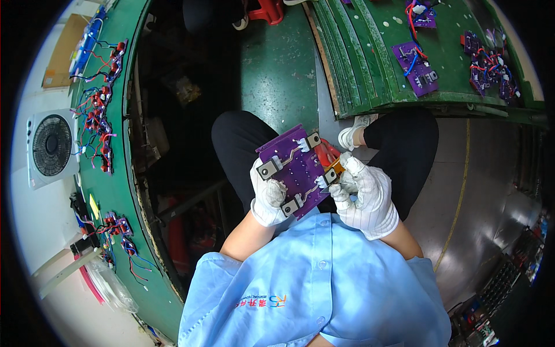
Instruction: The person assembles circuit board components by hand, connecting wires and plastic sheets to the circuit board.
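Observation:
Over my lap I hold a purple circuit board (300,180), tilted, with solder points and several black, metal-backed transistors at its edges. My left hand (268,199), in a white glove, is closed round the board's left edge, its thumb on the face near the lower-left transistor (292,205). At the right edge my gloved right hand (367,199) is closed, fingertips pinching the board beside another transistor (330,176). An orange-yellow part (335,167) and a red piece (326,152) show behind that edge. What lies on the underside is hidden.
On the left, a long green bench (107,199) bears several wired boards (98,118) in a row; a fan (52,144) stands beyond it. Another green bench (370,63) at upper right holds more purple boards (416,68). A red stool (267,10) stands at the top.

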A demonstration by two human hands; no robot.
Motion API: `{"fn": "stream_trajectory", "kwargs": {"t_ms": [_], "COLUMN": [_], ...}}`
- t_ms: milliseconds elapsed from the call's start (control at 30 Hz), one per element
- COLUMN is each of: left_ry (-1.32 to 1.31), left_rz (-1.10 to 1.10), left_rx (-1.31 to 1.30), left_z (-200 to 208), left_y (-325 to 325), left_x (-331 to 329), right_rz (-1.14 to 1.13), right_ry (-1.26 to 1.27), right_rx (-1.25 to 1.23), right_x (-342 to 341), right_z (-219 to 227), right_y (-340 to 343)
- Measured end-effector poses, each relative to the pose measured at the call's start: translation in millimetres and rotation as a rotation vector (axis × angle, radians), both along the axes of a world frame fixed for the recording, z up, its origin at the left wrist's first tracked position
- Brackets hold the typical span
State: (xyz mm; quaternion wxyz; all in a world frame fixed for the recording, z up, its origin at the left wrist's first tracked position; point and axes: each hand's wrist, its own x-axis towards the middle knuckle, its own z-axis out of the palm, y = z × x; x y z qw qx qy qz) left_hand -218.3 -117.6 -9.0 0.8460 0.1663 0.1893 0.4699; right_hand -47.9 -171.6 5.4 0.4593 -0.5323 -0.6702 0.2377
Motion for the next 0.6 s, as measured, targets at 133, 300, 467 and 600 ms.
{"fn": "stream_trajectory", "kwargs": {"t_ms": [133,300,467,600], "left_ry": [0.004,0.0,-0.006,0.016], "left_rz": [0.022,0.003,-0.039,-0.085], "left_rx": [-0.066,-0.097,-0.051,-0.018], "left_z": [-2,0,2,-5], "left_y": [-1,0,-1,1], "left_x": [0,0,1,-4], "right_rz": [0.014,0.005,0.051,-0.082], "right_ry": [-0.018,0.004,0.264,0.57], "right_rx": [0.027,0.044,-0.411,-0.299], "right_x": [-1,-2,0,-2], "right_z": [1,0,-3,7], "right_y": [2,3,-8,-1]}}
